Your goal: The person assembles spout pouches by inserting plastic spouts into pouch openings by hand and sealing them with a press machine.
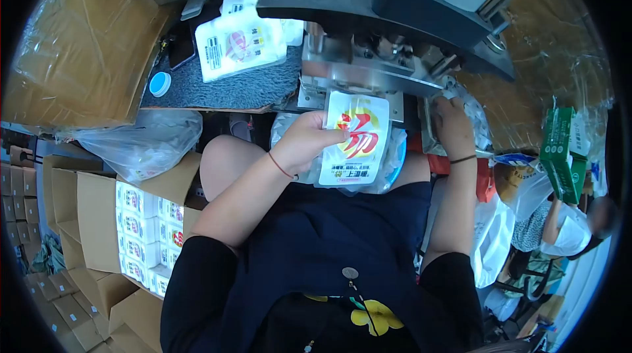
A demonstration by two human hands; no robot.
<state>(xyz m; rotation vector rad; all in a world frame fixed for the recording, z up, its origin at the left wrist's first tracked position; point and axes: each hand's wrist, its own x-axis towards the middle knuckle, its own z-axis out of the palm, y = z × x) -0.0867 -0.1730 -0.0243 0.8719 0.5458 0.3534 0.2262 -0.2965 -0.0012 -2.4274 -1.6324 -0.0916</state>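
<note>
- At the frame's centre, a printed white pouch [359,162] is sitting in the left hand [308,139], fingers pinching its left edge, thumb lying over the print.
- That forearm is slanting up from lower left; the right one is rising almost straight, its hand [454,126] bending down at centre right beside clear plastic [477,116]. I can't tell whether those fingers are gripping anything.
- The held pouch is resting just below the press [447,37], seemingly midway; I'm not making out any seal.
- Upper left, loose pouches [237,47] are lying on the table [230,93], perhaps awaiting handling.
- Lower left, an open carton [99,221] is holding rows of similar packs [135,228], apparently done.
</note>
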